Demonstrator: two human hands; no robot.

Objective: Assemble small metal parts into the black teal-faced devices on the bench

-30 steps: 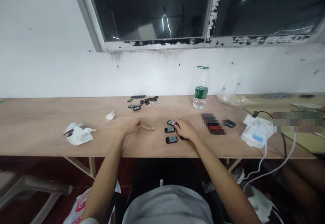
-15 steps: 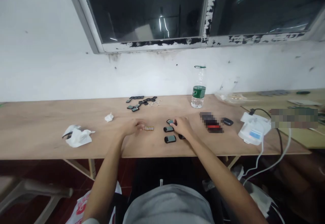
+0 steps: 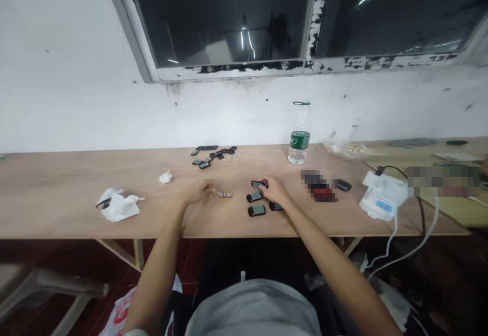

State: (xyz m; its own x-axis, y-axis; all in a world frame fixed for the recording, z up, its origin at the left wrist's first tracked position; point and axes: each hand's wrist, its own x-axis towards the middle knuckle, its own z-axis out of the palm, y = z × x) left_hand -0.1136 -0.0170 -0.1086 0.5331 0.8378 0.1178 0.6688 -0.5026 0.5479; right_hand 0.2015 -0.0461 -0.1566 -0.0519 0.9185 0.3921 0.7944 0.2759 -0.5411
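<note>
My left hand [image 3: 201,191] rests on the table with its fingers curled in; whether anything small is inside them is hidden. Just right of its fingertips lies a short row of small gold-and-silver pieces [image 3: 224,194]. My right hand [image 3: 273,189] has its thumb and fingers closed on the end of a small black oval case with a grey panel [image 3: 256,184]. Two similar cases, one in the middle [image 3: 254,196] and one in front [image 3: 256,210], lie below it. Another case [image 3: 275,206] is partly covered by my right wrist.
Several dark cases [image 3: 204,163] and small white bits [image 3: 233,157] lie at the back. A water bottle [image 3: 299,145] stands near the wall. Crumpled tissue [image 3: 120,206] is at left; a black oval object [image 3: 343,185] and a white cabled device [image 3: 381,199] are at right.
My right fingers have shifted slightly on the far case, so more of its black end shows. The middle case sits a little more tilted. My left hand stays by the row.
</note>
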